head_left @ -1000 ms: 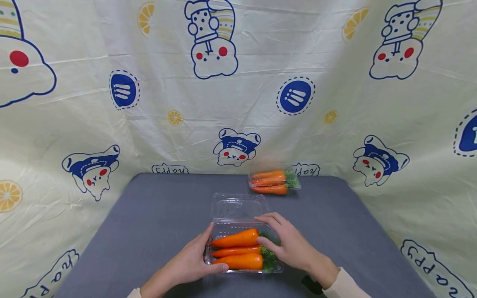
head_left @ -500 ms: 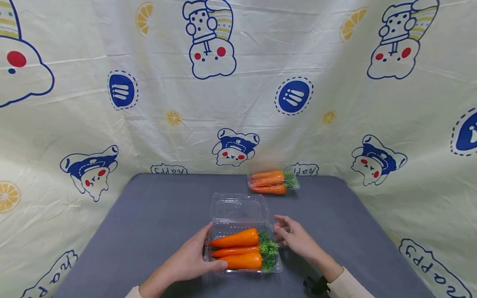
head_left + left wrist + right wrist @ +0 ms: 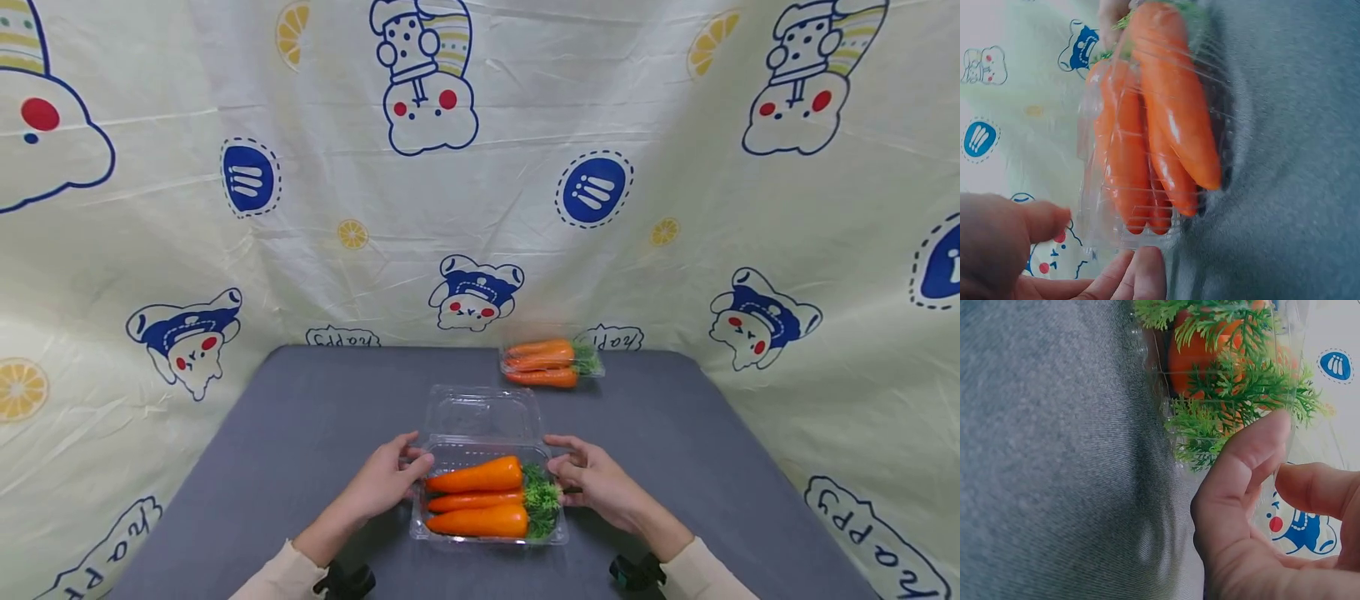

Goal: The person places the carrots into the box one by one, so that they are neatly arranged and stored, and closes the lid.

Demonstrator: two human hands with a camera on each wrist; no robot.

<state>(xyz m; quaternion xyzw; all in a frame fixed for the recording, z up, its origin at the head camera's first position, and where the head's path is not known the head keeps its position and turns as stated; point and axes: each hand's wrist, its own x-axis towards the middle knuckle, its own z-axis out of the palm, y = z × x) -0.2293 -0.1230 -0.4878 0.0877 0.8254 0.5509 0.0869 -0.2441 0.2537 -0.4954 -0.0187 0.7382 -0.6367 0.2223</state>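
Note:
Orange carrots [image 3: 480, 477] with feathery green tops [image 3: 542, 500] lie side by side in a clear plastic clamshell container [image 3: 491, 542]. Its transparent lid [image 3: 483, 412] is folded back flat behind it. At the container's left side is my left hand [image 3: 382, 482], thumb spread from the fingers; in the left wrist view the fingertips [image 3: 1147, 262] are by the container's end. My right hand [image 3: 596, 483] is at the right side with bent fingers, and the right wrist view puts the index finger [image 3: 1260, 440] against the wall by the greenery.
A second clear container [image 3: 596, 369] with orange carrots stands at the back of the grey table [image 3: 337, 400], right of centre. Behind the table hangs a pale curtain [image 3: 525, 275] printed with cartoon animals and orange slices.
My right hand has left the green tops and moved to the container's right side. My left hand has come off the front left corner and shifted back along the left side.

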